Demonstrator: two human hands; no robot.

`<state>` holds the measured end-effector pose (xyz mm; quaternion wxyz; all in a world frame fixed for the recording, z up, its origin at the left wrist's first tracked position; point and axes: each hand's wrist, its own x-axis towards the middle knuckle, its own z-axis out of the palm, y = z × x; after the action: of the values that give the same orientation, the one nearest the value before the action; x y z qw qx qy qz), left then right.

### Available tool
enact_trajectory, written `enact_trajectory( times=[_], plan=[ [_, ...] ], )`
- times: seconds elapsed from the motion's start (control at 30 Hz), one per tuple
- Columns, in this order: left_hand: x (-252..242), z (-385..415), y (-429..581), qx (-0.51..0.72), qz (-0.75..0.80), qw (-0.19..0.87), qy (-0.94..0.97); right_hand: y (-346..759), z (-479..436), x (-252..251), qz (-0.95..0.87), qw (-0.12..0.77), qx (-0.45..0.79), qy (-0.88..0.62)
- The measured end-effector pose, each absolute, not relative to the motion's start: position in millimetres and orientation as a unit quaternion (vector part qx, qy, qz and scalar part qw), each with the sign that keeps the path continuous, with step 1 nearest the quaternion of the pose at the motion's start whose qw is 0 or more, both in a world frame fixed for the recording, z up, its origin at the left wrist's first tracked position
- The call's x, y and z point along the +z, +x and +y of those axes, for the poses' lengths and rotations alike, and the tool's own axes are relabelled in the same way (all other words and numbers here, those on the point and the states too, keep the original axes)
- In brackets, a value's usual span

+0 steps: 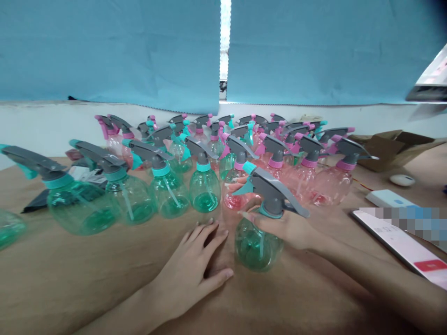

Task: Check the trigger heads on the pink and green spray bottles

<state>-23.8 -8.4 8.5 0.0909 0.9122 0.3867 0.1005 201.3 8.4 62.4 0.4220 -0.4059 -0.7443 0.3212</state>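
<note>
My right hand [279, 225] is wrapped round the neck of a green spray bottle [256, 249] with a grey and teal trigger head, upright near the front of the table. To its left, my left hand [197, 258] rests on the wooden table [115, 284], fingers spread and holding nothing. Just beyond the left fingertips stands another green spray bottle [205, 190]. Behind the held bottle is a pink spray bottle [237, 197], partly hidden by my right fingers.
Several more green and pink spray bottles stand in rows behind. At the right lie a phone [394, 242], a white box [391, 199], a white mouse [402, 180] and an open cardboard box [380, 151]. A dark bag [37, 201] lies at the left.
</note>
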Motion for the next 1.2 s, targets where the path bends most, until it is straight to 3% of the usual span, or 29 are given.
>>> enact_trajectory(
  times=[0.83,1.2],
  plan=[
    [2,-7,-25,0.14,0.381,0.066,0.911,202,3,70,-0.722,0.439,0.383,-0.374],
    [3,-7,-24,0.123,0.383,0.069,0.913,197,4,67,-0.745,0.434,0.261,-0.433]
  ],
)
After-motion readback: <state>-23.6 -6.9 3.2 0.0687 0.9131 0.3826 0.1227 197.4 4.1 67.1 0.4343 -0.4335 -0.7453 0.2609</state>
